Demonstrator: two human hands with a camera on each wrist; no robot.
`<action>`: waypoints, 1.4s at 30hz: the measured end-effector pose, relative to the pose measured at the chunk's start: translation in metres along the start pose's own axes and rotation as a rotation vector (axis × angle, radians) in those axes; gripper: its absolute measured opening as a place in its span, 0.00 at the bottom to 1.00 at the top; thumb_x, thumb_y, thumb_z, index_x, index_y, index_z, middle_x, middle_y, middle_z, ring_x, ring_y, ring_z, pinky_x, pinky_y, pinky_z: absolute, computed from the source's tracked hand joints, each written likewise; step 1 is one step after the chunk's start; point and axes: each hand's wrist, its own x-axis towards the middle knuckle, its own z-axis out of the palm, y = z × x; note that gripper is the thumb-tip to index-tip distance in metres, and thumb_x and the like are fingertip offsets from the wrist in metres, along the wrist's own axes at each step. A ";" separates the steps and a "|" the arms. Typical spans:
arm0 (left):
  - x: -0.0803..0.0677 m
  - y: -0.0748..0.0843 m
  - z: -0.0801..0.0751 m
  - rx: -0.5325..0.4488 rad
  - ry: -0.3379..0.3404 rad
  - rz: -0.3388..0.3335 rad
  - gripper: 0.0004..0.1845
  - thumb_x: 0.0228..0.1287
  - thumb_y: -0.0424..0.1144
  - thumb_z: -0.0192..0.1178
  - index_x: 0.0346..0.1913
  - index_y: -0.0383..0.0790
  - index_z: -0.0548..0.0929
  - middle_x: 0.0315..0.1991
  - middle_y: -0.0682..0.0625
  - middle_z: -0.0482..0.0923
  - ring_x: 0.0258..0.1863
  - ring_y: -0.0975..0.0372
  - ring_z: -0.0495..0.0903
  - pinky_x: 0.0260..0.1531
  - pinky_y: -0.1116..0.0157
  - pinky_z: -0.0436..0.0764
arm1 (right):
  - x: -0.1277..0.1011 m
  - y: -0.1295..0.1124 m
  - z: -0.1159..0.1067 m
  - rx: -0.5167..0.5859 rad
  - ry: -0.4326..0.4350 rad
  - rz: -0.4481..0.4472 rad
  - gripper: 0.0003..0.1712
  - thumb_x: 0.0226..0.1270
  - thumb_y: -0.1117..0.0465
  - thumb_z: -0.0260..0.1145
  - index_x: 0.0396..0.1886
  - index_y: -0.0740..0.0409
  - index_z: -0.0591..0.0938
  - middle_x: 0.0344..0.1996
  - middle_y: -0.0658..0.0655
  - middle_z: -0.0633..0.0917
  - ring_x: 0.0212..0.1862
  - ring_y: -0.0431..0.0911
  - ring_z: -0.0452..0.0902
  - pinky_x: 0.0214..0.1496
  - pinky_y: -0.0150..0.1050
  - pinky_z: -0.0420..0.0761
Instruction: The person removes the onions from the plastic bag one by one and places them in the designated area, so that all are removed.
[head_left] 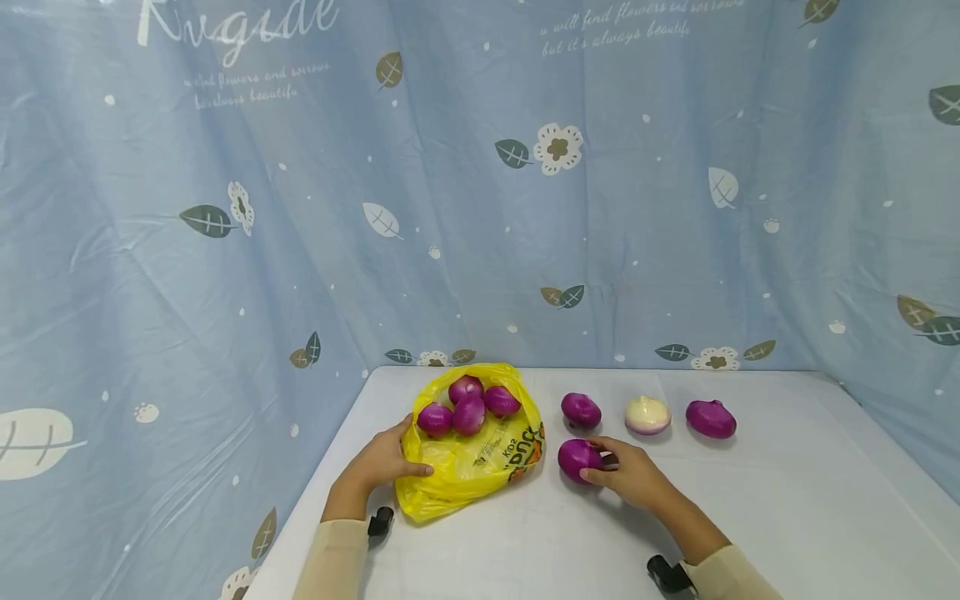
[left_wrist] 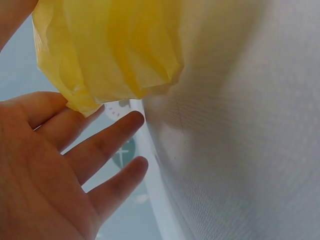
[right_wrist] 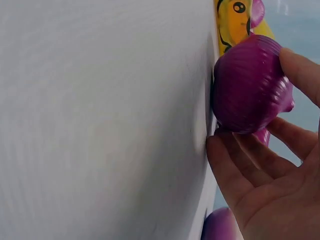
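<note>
A yellow plastic bag (head_left: 457, 492) lies with its mouth towards me, several purple onions (head_left: 468, 414) inside. My left hand (head_left: 381, 458) holds its left edge, thumb over the front and fingers along the side. In the left wrist view the ring and little fingers stretch out straight, off the yellow plastic (left_wrist: 110, 55). To the right of the bag my right hand (head_left: 630, 473) grips a purple onion (head_left: 578, 460) between thumb and fingers. The right wrist view shows this onion (right_wrist: 250, 85) close to the tabletop.
Behind the right hand, a purple onion (head_left: 581, 411), a whitish onion (head_left: 648, 415) and another purple onion (head_left: 710, 419) sit in a row on the white table (head_left: 795, 500). A blue patterned curtain (head_left: 465, 208) hangs at the back and sides.
</note>
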 end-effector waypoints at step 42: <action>-0.004 0.003 -0.002 0.009 0.005 0.014 0.64 0.38 0.61 0.77 0.76 0.38 0.55 0.72 0.43 0.61 0.69 0.47 0.61 0.66 0.46 0.60 | -0.001 -0.003 -0.002 -0.040 -0.060 0.018 0.50 0.47 0.44 0.79 0.68 0.59 0.71 0.55 0.60 0.79 0.54 0.56 0.77 0.55 0.57 0.76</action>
